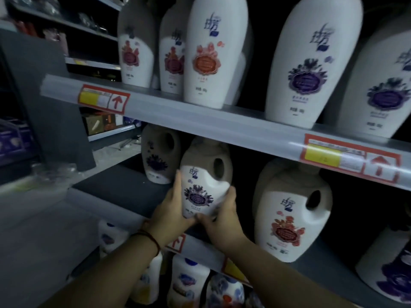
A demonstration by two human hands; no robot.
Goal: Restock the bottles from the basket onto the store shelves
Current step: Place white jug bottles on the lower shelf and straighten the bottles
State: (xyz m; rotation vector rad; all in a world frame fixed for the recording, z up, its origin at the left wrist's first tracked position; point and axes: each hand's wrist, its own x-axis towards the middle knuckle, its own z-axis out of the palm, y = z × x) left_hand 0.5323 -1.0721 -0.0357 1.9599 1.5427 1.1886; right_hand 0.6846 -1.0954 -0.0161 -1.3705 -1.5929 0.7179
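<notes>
Bottles are the job, and one white handled bottle (201, 187) with a purple label sits clamped between the left hand (171, 210) and right hand (222, 218), low on its sides, at the front of the middle shelf (124, 192). Behind it stands a matching bottle (159, 155), beside it a red-labelled one (291, 212). Placement looks nearly finished (the basket is out of sight, so what remains is unknown).

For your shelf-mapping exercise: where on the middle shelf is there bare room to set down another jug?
Bare shelf lies left of the purple-label jug held in both hands, in front of the rear jug. A narrower gap separates it from the red-label jug. Further right it is crowded.
</notes>
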